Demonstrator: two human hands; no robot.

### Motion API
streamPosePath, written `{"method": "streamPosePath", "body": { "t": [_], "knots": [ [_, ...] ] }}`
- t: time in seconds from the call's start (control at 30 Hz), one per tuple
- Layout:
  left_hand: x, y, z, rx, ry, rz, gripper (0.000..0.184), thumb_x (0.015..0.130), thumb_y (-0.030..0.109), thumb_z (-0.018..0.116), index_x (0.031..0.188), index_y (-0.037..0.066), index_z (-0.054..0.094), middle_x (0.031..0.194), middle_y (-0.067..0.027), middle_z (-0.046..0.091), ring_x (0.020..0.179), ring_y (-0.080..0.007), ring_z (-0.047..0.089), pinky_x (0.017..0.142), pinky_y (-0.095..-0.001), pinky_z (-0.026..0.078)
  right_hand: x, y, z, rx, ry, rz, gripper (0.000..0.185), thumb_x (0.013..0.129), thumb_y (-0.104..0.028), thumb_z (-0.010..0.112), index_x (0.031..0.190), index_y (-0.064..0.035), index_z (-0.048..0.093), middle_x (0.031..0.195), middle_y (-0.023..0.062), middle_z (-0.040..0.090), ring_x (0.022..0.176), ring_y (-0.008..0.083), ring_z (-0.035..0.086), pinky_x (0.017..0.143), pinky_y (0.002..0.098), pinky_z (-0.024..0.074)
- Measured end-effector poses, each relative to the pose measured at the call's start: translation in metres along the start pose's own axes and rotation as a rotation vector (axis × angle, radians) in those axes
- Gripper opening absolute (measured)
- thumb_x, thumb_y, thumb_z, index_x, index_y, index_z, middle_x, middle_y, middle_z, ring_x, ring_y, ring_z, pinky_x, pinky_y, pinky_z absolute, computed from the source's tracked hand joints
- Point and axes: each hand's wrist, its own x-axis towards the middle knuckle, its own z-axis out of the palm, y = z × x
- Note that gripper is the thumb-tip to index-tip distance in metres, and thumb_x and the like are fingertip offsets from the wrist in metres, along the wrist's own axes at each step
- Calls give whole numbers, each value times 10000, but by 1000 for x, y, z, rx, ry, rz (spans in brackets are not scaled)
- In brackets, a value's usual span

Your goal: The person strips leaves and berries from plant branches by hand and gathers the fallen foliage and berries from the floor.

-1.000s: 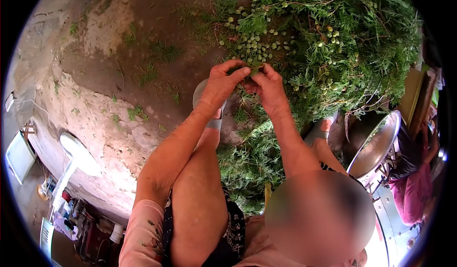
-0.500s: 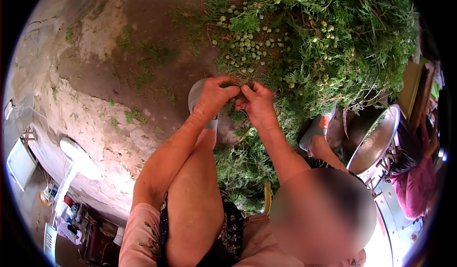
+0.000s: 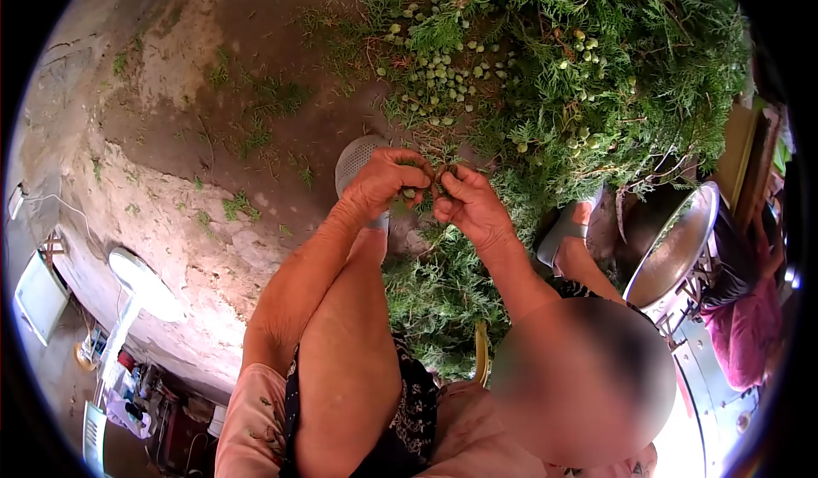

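Observation:
My left hand (image 3: 385, 180) has its fingers curled around a small green cone or sprig, only partly visible. Close against it on the right, my right hand (image 3: 469, 201) is closed, thumb and forefinger pinched on something small that I cannot make out. Just beyond both hands, several round green cones (image 3: 447, 77) lie loose on the dirt floor. Leafy evergreen branches (image 3: 545, 95) with more cones spread to the right, and further cut branches (image 3: 443, 303) lie between my legs.
A metal basin (image 3: 675, 244) stands tilted at the right. Beyond it is a person's pink garment (image 3: 740, 342). A white round stool or fan (image 3: 145, 284) is at the left. My shoes (image 3: 356, 161) rest near the branches. Green scraps lie on the floor (image 3: 153, 154).
Both hands have come down closer to my body since a second ago. They parted slightly, and a bit of green now shows at my left fingers.

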Motion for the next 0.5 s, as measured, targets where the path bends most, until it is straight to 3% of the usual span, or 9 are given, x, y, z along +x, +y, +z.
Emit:
{"method": "streamPosePath", "body": {
  "t": [0.2, 0.33, 0.4, 0.43, 0.47, 0.5],
  "knots": [
    [-5, 4, -1, 33, 14, -43, 128, 658, -3, 615, 780, -41, 615, 631, -100, 603, 489, -136, 544, 436, -254, 426, -1, 10, -6, 100, -78, 37, 80, 884, -106, 530, 905, -29, 540, 708, 54, 540, 493, 107, 440, 445, 271, 362],
    [-4, 8, -15, 226, 55, 67, 97, 675, -1, 592, 762, -34, 619, 632, -88, 599, 490, -136, 543, 444, -260, 427, -8, 4, -14, 190, -125, 27, 80, 878, -106, 535, 870, -27, 545, 705, 54, 540, 506, 116, 471, 458, 276, 396],
    [-4, 13, -25, 328, 118, 134, 87, 684, 0, 582, 756, -32, 619, 636, -83, 597, 498, -136, 546, 452, -261, 430, -10, -3, -20, -292, 40, -83, 104, 859, -96, 544, 908, -11, 575, 709, 68, 551, 543, 117, 517, 501, 289, 448],
    [-3, 17, -27, 178, 224, 202, 83, 693, -10, 575, 760, -35, 617, 658, -82, 589, 532, -136, 546, 461, -258, 433, -13, -8, -15, -803, 82, 27, 192, 797, -97, 597, 978, -36, 612, 756, 89, 578, 587, 175, 559, 557, 315, 470],
    [0, 20, -28, 26, 326, 273, 79, 702, -21, 569, 764, -38, 614, 680, -81, 582, 566, -136, 546, 469, -254, 436, -11, -5, -20, -807, 82, 21, 192, 797, -97, 597, 978, -36, 612, 756, 89, 578, 587, 175, 559, 557, 315, 470],
    [3, 21, -29, -28, 412, 298, 113, 712, 7, 554, 800, -27, 614, 688, -80, 591, 548, -130, 554, 487, -251, 442, -8, 4, -30, -1282, -62, -206, 229, 776, -91, 602, 1001, -50, 616, 776, 102, 594, 613, 215, 572, 586, 329, 480]
  ]
}}
